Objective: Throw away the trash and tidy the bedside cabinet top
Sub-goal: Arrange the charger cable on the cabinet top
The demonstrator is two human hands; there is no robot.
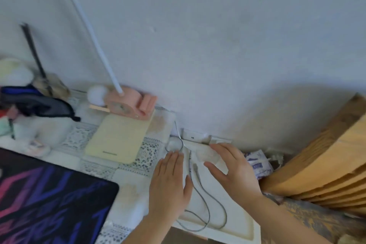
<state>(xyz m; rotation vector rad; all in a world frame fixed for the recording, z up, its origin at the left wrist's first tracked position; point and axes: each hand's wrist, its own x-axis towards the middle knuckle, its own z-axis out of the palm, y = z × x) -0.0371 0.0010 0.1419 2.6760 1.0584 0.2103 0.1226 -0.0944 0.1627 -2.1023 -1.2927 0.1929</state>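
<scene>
Lying under my right hand (pixel 235 166) is a pale crumpled wrapper (pixel 208 156), at the back right of the worktop (pixel 130 190) near the wall; its long axis seems to run left to right, though blur hides its edges. My right fingers (pixel 221 149) are spread and curled over it, thumb below, not yet closed. My left hand (pixel 168 186) rests flat, fingers together, just left of the grey cable (pixel 202 200) looping between both hands. I judge the right hand nearer and best placed to pinch it.
</scene>
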